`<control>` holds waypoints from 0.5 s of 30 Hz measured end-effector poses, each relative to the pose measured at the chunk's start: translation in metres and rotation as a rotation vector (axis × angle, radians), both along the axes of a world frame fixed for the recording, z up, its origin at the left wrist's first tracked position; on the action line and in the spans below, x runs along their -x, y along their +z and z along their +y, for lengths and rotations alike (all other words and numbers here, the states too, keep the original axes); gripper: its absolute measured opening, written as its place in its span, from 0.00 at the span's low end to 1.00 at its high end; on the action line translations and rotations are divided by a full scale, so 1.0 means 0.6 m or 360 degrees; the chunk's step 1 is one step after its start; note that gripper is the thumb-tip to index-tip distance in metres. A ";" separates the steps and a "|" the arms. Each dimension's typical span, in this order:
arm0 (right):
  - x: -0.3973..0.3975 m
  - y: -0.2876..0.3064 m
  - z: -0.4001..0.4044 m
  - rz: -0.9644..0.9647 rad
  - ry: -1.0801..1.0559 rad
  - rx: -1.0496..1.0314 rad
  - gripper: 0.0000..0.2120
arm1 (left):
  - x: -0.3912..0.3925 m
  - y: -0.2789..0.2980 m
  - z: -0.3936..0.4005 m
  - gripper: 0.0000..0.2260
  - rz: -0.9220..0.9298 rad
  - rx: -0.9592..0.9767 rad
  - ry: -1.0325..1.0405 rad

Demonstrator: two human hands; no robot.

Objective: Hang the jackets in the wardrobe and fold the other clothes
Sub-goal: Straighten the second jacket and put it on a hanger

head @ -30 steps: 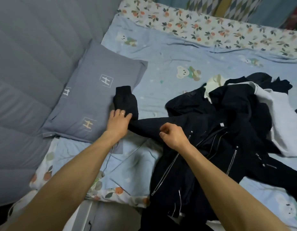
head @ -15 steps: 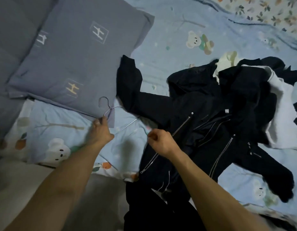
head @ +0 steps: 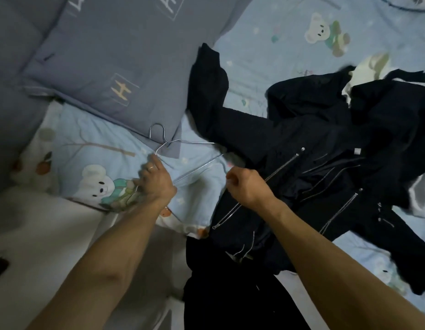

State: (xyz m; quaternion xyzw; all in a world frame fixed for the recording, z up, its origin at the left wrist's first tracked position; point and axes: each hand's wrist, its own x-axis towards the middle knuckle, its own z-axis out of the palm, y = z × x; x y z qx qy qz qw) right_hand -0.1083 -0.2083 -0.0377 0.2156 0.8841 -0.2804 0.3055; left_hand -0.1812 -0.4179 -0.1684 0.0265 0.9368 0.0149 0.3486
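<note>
Wire hanger's [head: 180,160] right end under the black jacket [head: 290,167]; white garment [head: 421,198] cut by the right edge.

Pillow [head: 106,55], far left of my hands: boxed letter "H" in yellow on its near part, another boxed "H" in white farther up. A third mark at the top edge, cut off, unreadable.

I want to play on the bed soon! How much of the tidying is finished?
Not much yet. Nothing looks hung or folded: the black zippered jacket lies spread on the bed, and a heap of dark and white clothes sits beside it. In hand: the left hand holds a thin wire hanger; the right hand pinches the jacket's edge. Hanging and all folding remain.
</note>
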 end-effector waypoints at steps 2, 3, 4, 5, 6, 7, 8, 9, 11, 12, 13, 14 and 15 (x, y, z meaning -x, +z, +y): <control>-0.002 0.008 -0.008 0.0026 0.0224 -0.0118 0.15 | -0.020 0.015 -0.034 0.55 -0.0031 -0.0021 -0.0066; -0.005 0.014 -0.012 0.0025 0.0279 -0.0146 0.17 | -0.030 0.025 -0.050 0.56 -0.0049 -0.0040 -0.0132; -0.009 0.016 -0.014 0.0014 0.0329 -0.0185 0.20 | -0.036 0.033 -0.062 0.57 -0.0061 -0.0064 -0.0206; -0.013 0.018 -0.017 -0.0007 0.0394 -0.0237 0.23 | -0.040 0.043 -0.072 0.59 -0.0070 -0.0099 -0.0276; -0.019 0.019 -0.020 -0.0033 0.0466 -0.0297 0.25 | -0.044 0.055 -0.079 0.61 -0.0066 -0.0137 -0.0354; -0.027 0.020 -0.023 -0.0049 0.0534 -0.0347 0.29 | -0.047 0.065 -0.081 0.61 -0.0050 -0.0187 -0.0434; -0.036 0.021 -0.024 -0.0065 0.0595 -0.0384 0.33 | -0.050 0.076 -0.080 0.60 -0.0031 -0.0244 -0.0504; -0.047 0.022 -0.024 -0.0084 0.0638 -0.0410 0.38 | -0.054 0.085 -0.077 0.59 -0.0009 -0.0320 -0.0553; -0.068 0.024 -0.021 -0.0103 0.0674 -0.0448 0.49 | -0.060 0.106 -0.063 0.56 0.0009 -0.0460 -0.0582; -0.079 0.027 -0.015 -0.0078 0.0681 -0.0469 0.52 | -0.063 0.119 -0.052 0.55 0.0012 -0.0514 -0.0563; -0.087 0.030 -0.008 -0.0044 0.0686 -0.0488 0.53 | -0.064 0.129 -0.039 0.55 0.0023 -0.0562 -0.0548; -0.099 0.036 0.004 0.0007 0.0691 -0.0499 0.52 | -0.071 0.144 -0.025 0.54 0.0037 -0.0580 -0.0553; -0.109 0.042 0.016 0.0059 0.0694 -0.0497 0.50 | -0.079 0.155 -0.012 0.54 0.0067 -0.0589 -0.0566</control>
